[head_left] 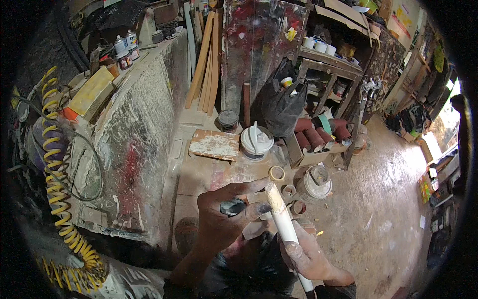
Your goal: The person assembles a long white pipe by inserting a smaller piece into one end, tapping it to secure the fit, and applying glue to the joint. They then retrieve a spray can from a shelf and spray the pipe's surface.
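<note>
My right hand (308,254) is wrapped round a white rod (285,224), which slants up and away from me. The rod's far end is cream-coloured and rough, and its near end turns dark at the lower edge. My left hand (224,214) is closed on a small dark rounded thing (232,207) whose kind I cannot make out. Its index finger and grey-smeared thumb reach to the rod's far end. Just below that thumb shows a pale flat piece (255,229), partly hidden.
Beyond my hands are a roll of tape (276,173), a lidded white tub (314,184), another tub (257,143) and a paint-flecked board (214,144). A box of reddish rolls (318,137) stands behind. A yellow coiled hose (59,199) hangs at left.
</note>
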